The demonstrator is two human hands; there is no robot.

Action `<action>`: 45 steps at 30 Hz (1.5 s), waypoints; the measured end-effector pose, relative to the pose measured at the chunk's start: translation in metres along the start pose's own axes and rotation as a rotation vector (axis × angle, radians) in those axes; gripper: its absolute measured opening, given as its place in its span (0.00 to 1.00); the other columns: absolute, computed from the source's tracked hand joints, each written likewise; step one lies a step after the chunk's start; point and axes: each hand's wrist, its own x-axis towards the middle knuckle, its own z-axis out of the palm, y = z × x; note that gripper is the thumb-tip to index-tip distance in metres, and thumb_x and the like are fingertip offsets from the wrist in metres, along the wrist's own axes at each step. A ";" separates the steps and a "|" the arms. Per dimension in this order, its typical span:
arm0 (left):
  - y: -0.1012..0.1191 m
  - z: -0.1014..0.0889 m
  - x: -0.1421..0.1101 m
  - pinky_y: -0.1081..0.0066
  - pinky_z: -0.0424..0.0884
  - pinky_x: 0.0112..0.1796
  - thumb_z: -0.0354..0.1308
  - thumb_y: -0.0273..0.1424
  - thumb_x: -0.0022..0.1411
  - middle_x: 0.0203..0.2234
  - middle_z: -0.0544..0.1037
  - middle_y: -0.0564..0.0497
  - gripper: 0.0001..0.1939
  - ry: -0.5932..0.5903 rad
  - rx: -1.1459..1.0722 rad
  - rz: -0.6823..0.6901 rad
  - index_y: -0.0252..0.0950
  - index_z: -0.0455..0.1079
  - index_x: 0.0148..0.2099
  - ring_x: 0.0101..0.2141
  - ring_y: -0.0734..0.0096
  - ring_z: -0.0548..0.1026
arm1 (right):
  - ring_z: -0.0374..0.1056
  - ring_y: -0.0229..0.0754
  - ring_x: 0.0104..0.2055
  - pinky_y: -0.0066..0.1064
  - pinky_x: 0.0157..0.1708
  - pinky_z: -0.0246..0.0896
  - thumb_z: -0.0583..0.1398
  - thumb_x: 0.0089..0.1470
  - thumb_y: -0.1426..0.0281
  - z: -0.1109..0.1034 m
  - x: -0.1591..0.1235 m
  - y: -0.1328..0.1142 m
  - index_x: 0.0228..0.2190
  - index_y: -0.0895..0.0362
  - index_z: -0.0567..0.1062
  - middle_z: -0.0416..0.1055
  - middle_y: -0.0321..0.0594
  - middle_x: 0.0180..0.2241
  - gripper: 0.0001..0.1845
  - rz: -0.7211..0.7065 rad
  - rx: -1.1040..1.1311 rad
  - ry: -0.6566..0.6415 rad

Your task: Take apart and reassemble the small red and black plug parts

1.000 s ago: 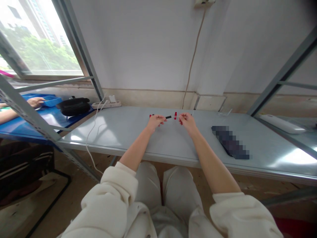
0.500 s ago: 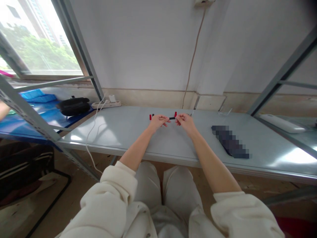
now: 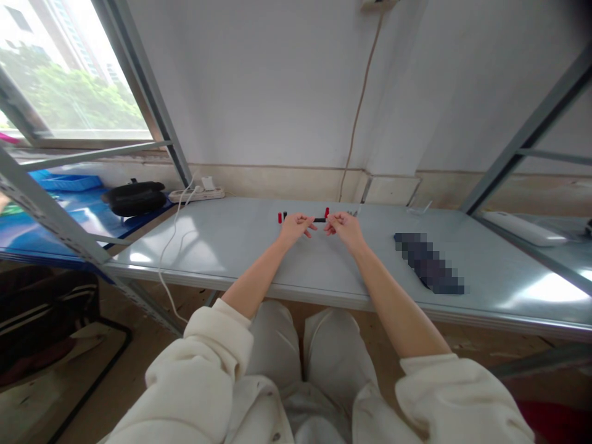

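Note:
My left hand (image 3: 295,228) and my right hand (image 3: 346,228) are close together above the grey table. Between them runs a thin black pen-like rod (image 3: 319,220), lying level, with an end in the fingers of each hand. My thumbs and forefingers pinch it, and the other fingers are loosely bent. Just beyond my left hand a small red cylinder (image 3: 280,217) and a small black one (image 3: 285,215) stand on the table. Another red piece (image 3: 327,211) shows by my right fingertips; whether it touches them I cannot tell. Small grey items (image 3: 353,213) are partly hidden behind my right hand.
On the grey table (image 3: 250,259) a blurred dark object (image 3: 428,262) lies to the right. A clear container (image 3: 419,208) stands near the wall. At left are a power strip (image 3: 197,194) with a white cable, a black case (image 3: 134,198) and a blue tray (image 3: 71,182). Metal posts flank the table.
Both hands keep their grip on the black rod and have barely moved. The view has shifted very slightly. At the far left, another person's hand has moved mostly out of view.

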 end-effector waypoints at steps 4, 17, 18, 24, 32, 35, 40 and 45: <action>0.000 0.002 0.000 0.76 0.63 0.23 0.55 0.43 0.53 0.26 0.78 0.45 0.17 -0.009 0.008 0.040 0.32 0.65 0.30 0.17 0.79 0.70 | 0.63 0.35 0.17 0.29 0.21 0.59 0.56 0.45 0.52 0.000 0.001 0.004 0.23 0.57 0.65 0.71 0.39 0.19 0.20 -0.027 0.000 0.008; 0.035 -0.009 0.027 0.72 0.66 0.35 0.58 0.30 0.50 0.28 0.77 0.50 0.06 0.029 0.446 0.306 0.36 0.72 0.33 0.27 0.76 0.70 | 0.63 0.36 0.19 0.29 0.23 0.56 0.50 0.52 0.58 0.001 0.002 0.006 0.32 0.56 0.63 0.69 0.38 0.23 0.14 -0.057 -0.247 0.158; 0.040 -0.014 0.034 0.72 0.65 0.37 0.58 0.28 0.50 0.29 0.76 0.50 0.05 -0.003 0.505 0.353 0.37 0.73 0.33 0.29 0.74 0.71 | 0.63 0.36 0.21 0.29 0.24 0.56 0.50 0.52 0.59 0.000 0.001 0.005 0.33 0.56 0.64 0.69 0.39 0.24 0.13 -0.077 -0.294 0.185; 0.048 -0.046 0.063 0.72 0.63 0.36 0.60 0.22 0.43 0.22 0.74 0.51 0.06 -0.153 0.738 0.297 0.37 0.73 0.26 0.28 0.71 0.70 | 0.65 0.41 0.27 0.31 0.29 0.55 0.50 0.52 0.64 -0.001 0.000 0.008 0.33 0.56 0.65 0.70 0.42 0.26 0.10 -0.146 -0.453 0.178; 0.031 -0.063 0.060 0.71 0.63 0.38 0.59 0.20 0.41 0.22 0.74 0.50 0.08 -0.150 1.001 0.183 0.38 0.73 0.25 0.29 0.67 0.72 | 0.64 0.41 0.27 0.32 0.30 0.54 0.50 0.52 0.66 -0.001 -0.001 0.008 0.31 0.56 0.66 0.70 0.42 0.26 0.08 -0.158 -0.503 0.145; 0.032 -0.062 0.056 0.68 0.63 0.40 0.57 0.22 0.45 0.26 0.76 0.48 0.08 -0.168 1.117 0.173 0.38 0.73 0.28 0.32 0.65 0.72 | 0.64 0.41 0.26 0.32 0.30 0.55 0.50 0.52 0.66 -0.001 -0.001 0.009 0.30 0.56 0.67 0.70 0.42 0.25 0.08 -0.160 -0.509 0.138; 0.038 -0.059 0.050 0.66 0.62 0.42 0.55 0.24 0.49 0.33 0.77 0.47 0.09 -0.225 1.223 0.136 0.37 0.73 0.34 0.37 0.65 0.72 | 0.65 0.41 0.27 0.31 0.30 0.55 0.50 0.52 0.67 -0.002 -0.001 0.009 0.31 0.57 0.68 0.70 0.41 0.25 0.09 -0.167 -0.540 0.135; 0.043 -0.059 0.048 0.66 0.62 0.43 0.53 0.25 0.51 0.36 0.76 0.47 0.12 -0.238 1.289 0.134 0.36 0.72 0.38 0.40 0.65 0.71 | 0.66 0.40 0.28 0.31 0.31 0.56 0.50 0.52 0.68 -0.001 -0.002 0.006 0.32 0.58 0.69 0.71 0.42 0.25 0.10 -0.136 -0.565 0.130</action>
